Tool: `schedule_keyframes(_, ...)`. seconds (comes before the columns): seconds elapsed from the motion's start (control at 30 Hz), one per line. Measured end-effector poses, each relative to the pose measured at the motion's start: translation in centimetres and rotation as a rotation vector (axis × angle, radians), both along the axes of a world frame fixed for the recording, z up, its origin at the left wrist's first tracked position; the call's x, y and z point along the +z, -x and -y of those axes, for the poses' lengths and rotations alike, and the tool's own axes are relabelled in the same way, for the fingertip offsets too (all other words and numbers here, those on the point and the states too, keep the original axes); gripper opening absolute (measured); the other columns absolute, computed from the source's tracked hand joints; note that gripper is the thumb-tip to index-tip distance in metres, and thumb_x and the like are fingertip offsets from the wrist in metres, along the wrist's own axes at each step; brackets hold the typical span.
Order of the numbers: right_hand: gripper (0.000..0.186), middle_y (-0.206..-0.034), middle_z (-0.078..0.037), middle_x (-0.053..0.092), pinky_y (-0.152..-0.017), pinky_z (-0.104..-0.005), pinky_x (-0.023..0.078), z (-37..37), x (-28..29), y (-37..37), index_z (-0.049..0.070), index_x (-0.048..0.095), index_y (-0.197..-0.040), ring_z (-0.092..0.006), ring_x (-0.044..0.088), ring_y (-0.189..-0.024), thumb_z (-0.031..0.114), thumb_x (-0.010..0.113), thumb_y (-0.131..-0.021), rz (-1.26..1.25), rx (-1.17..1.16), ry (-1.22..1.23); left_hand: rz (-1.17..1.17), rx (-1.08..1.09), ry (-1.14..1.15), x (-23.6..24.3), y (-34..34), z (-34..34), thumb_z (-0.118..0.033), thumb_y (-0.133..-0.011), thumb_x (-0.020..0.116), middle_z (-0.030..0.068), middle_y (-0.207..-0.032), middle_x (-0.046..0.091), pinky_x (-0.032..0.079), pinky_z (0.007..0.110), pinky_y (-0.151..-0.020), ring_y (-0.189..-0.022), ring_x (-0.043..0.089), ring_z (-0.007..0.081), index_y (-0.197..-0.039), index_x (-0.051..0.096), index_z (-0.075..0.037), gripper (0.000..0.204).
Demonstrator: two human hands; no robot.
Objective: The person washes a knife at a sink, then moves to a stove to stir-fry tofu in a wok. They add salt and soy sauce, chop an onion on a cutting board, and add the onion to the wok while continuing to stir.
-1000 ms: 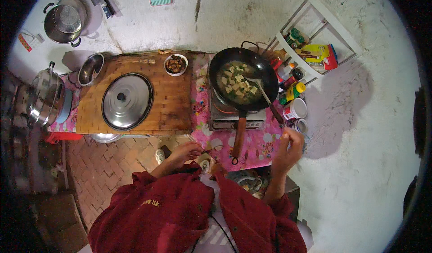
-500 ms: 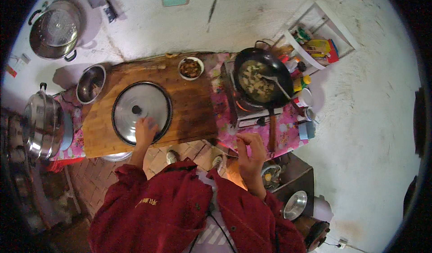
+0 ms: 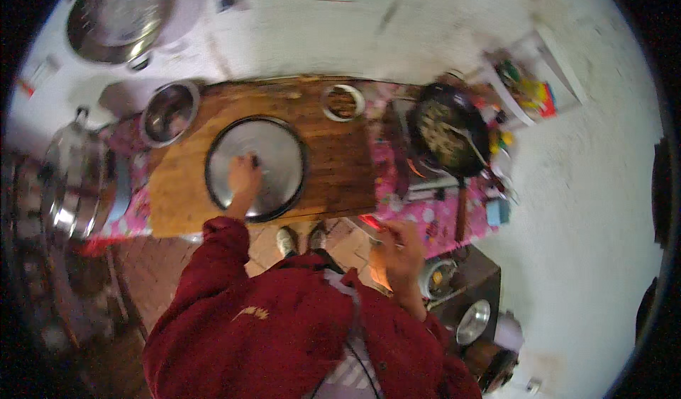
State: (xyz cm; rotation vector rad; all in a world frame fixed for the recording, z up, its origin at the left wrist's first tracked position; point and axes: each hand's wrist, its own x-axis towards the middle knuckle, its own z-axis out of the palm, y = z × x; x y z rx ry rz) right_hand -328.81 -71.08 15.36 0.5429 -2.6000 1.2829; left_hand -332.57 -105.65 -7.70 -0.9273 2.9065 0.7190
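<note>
A round metal pot lid (image 3: 280, 161) with a black rim lies on the wooden cutting board (image 3: 337, 179). The fingers of my left hand (image 3: 245, 179) are closed around its dark knob. My right hand (image 3: 402, 253) hovers in front of the pink flowered tablecloth, its fingers curled; motion blur hides what is in them, if anything. To the right, a black wok (image 3: 461, 161) holds chopped pale food in liquid, and a spatula (image 3: 474, 147) leans in it. The wok sits on a stove (image 3: 429, 190) with an orange glow beneath.
Behind the lid stands a white bowl (image 3: 358, 107) of brown food. A metal bowl (image 3: 170, 119) and a stacked steamer pot (image 3: 79, 186) are at the left. A white corner shelf (image 3: 521, 114) with packets hangs at the right, above bottles. The wok's handle (image 3: 461, 218) juts toward me.
My left hand has moved from the lid's near part to its knob. The whole view has shifted, and the picture is more blurred. My right hand stays raised with curled fingers.
</note>
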Motion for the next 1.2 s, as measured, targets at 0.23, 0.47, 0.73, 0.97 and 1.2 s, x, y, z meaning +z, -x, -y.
schedule_keyframes(0.23, 0.014, -0.091, -0.014, 0.062, -0.073, -0.0348, 0.047, -1.2, 0.4, 1.5, 0.003, 0.063, -0.097, -0.0297, 0.059, -0.084, 0.004, 0.061, -0.083, 0.125, 0.060, 0.094, 0.072, -0.027, 0.024, 0.9, 1.4, 0.9, -0.026, -0.075, 0.066, 0.0184, -0.117, 0.052, 0.050, 0.044, -0.081, -0.099, 0.058, 0.0370, -0.122, 0.053, -0.015, 0.050)
schedule_keyframes(0.47, 0.014, -0.090, -0.008, 0.064, -0.070, -0.0274, 0.048, -1.9, -4.5, 3.8, 0.002, 0.064, -0.100, -0.0165, 0.061, -0.079, 0.005, 0.058, -0.087, 0.194, 0.120, 0.068, -0.042, 0.090, -0.017, 1.2, -5.9, 2.4, -0.031, -0.071, 0.069, 0.0225, -0.108, 0.055, 0.050, 0.046, -0.078, -0.092, 0.060, 0.0400, -0.114, 0.056, -0.010, 0.049)
schedule_keyframes(0.73, 0.017, -0.097, -0.012, 0.062, -0.074, -0.0335, 0.048, 2.2, -10.0, 6.7, 0.004, 0.061, -0.105, -0.0241, 0.062, -0.083, 0.009, 0.055, -0.090, 0.295, 0.424, -0.026, -0.011, 0.369, 0.118, 3.6, -15.4, 7.3, -0.026, -0.067, 0.068, 0.0223, -0.104, 0.055, 0.050, 0.046, -0.079, -0.091, 0.060, 0.0406, -0.108, 0.057, -0.009, 0.045)
schedule_keyframes(0.97, 0.017, -0.095, -0.010, 0.063, -0.072, -0.0313, 0.048, 11.2, -11.4, 7.6, 0.005, 0.062, -0.105, -0.0219, 0.060, -0.081, 0.011, 0.055, -0.091, 0.179, 0.598, 0.010, 0.041, 0.461, 0.048, 2.6, -17.4, 14.9, -0.024, -0.066, 0.070, 0.0197, -0.107, 0.054, 0.050, 0.046, -0.079, -0.090, 0.061, 0.0402, -0.108, 0.056, -0.011, 0.047)
schedule_keyframes(1.2, 0.017, -0.093, -0.007, 0.063, -0.074, -0.0275, 0.046, 24.8, -14.3, 7.8, 0.003, 0.063, -0.102, -0.0143, 0.058, -0.081, 0.013, 0.058, -0.089, 0.438, 0.678, -0.039, 0.006, 0.400, 0.016, -0.2, -17.6, 20.2, -0.024, -0.065, 0.071, 0.0199, -0.109, 0.052, 0.051, 0.046, -0.078, -0.089, 0.062, 0.0406, -0.108, 0.057, -0.012, 0.047)
